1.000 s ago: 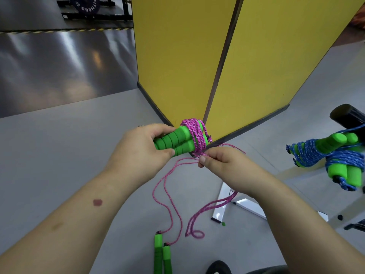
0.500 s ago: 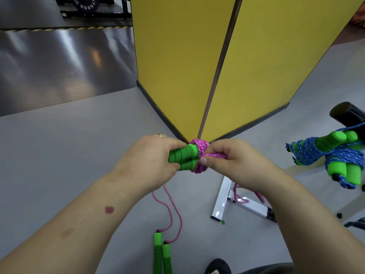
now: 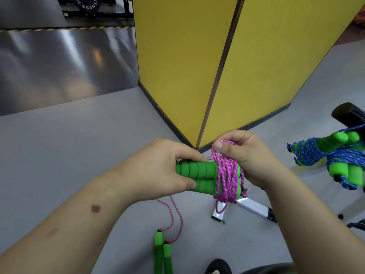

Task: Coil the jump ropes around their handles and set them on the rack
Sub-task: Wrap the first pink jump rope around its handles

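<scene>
My left hand (image 3: 158, 169) grips a pair of green foam handles (image 3: 199, 177) held side by side and level. A pink rope (image 3: 227, 175) is wound in several turns round their right end. My right hand (image 3: 243, 155) pinches a strand of that rope just above the coil, thumb on top. A short loop of the pink rope hangs below the coil. Two blue ropes coiled on green handles (image 3: 331, 157) sit on the rack (image 3: 347, 115) at the right edge. Another rope with green handles (image 3: 163, 254) and a thin pink cord lies on the floor near my feet.
A yellow partition (image 3: 217, 66) with a dark corner strip stands straight ahead on the grey floor. The rack's white metal foot (image 3: 254, 208) lies under my right hand. A weight-plate stand (image 3: 92, 6) is at the far back left. A shoe tip (image 3: 218, 266) shows at the bottom.
The loose pink rope that trailed on the floor has been drawn up onto the coil, which is thicker now. My right hand has lifted from the coil's side to above it.
</scene>
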A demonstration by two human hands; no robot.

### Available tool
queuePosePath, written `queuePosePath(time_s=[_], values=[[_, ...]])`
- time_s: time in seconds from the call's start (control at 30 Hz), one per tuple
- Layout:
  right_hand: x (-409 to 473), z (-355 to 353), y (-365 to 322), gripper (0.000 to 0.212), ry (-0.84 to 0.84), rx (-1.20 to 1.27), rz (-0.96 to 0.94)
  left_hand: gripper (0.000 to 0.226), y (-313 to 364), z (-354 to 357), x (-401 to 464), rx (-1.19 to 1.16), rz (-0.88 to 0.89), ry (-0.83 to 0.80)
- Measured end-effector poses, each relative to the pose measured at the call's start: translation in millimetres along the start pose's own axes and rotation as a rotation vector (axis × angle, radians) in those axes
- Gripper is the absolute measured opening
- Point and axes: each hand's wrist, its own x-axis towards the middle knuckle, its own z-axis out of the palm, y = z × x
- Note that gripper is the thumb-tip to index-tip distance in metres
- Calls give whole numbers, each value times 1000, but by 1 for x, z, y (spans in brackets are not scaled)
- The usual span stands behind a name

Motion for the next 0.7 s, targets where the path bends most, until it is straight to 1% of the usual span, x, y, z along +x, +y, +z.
queuePosePath(time_s=[0.07,0.1,0.13,0.17,0.2,0.23,0.27,0.3,0.37,0.5,0.6,0.7], values=[[-2,-3,4,22,-44,142,102,46,2,-1,-2,-158,19,13],[-4,-3,9,26,-24,233,185,45,2,-3,-2,-256,38,30],[-6,-3,14,29,41,252,283,45,2,-4,-2,-349,61,62],[-8,-3,20,28,98,149,315,44,0,-6,-1,-413,73,115],[-7,-1,25,25,64,-18,285,43,-2,-7,1,-439,67,179],[-6,4,26,25,-22,-75,252,43,-5,-8,2,-432,42,246],[-3,10,27,27,-62,-60,235,43,-8,-7,4,-408,5,306],[0,15,26,25,-73,-61,246,42,-11,-7,5,-388,-30,353],[1,19,18,20,-77,-151,237,39,-16,-6,7,-378,-77,416],[-3,23,8,26,-109,-272,237,33,-22,-3,12,-228,-131,544],[-3,24,3,26,-92,-406,191,28,-24,-1,13,-137,-159,567],[-4,23,-1,25,-61,-451,164,27,-25,0,13,-61,-173,555]])
